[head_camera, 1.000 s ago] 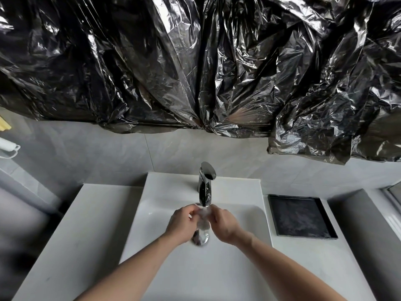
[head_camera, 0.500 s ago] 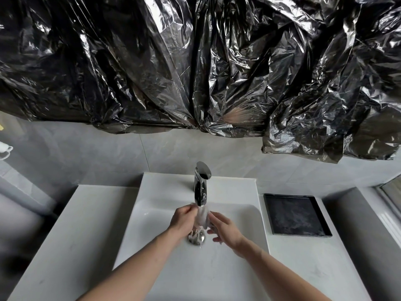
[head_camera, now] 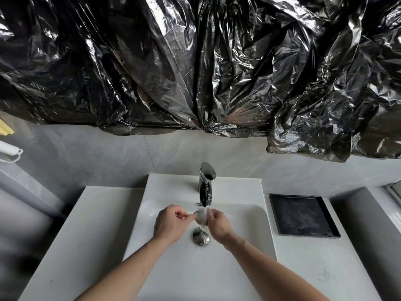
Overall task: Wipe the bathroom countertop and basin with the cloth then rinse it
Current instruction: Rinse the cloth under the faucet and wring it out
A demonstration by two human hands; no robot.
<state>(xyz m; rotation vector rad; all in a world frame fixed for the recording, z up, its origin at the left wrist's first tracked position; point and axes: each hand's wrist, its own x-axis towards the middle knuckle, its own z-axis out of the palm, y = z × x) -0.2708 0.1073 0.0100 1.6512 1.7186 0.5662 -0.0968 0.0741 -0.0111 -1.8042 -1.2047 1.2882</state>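
1. The bench (head_camera: 71, 246) spreads across the lower frame, with the basin (head_camera: 195, 270) sunk into its middle. Water bouncing off the bundled cloth could splash over the rim onto surfaces that, judging by the task, may already be wiped.
2. The tray (head_camera: 303, 216), black and at right of centre, sits on the bench just beside the basin and could catch spray too.
3. The left hand (head_camera: 170, 222) reaches in from the lower left; its fingers (head_camera: 184, 217) are curled and seem to pinch one edge of the cloth, though the contact is small and hard to confirm.
4. The right hand (head_camera: 218, 224) comes from the lower right, its fingers bent round the other side of the cloth. A loose hold on wet fabric could let it drop.
5. The tap (head_camera: 206, 185) stands at the centre, water running from the spout.
6. The drain (head_camera: 201, 236) lies directly under the hands; a dropped cloth could cover it and let water pool.
7. The cloth (head_camera: 200, 217), small and pale, is bunched between both hands under the stream.
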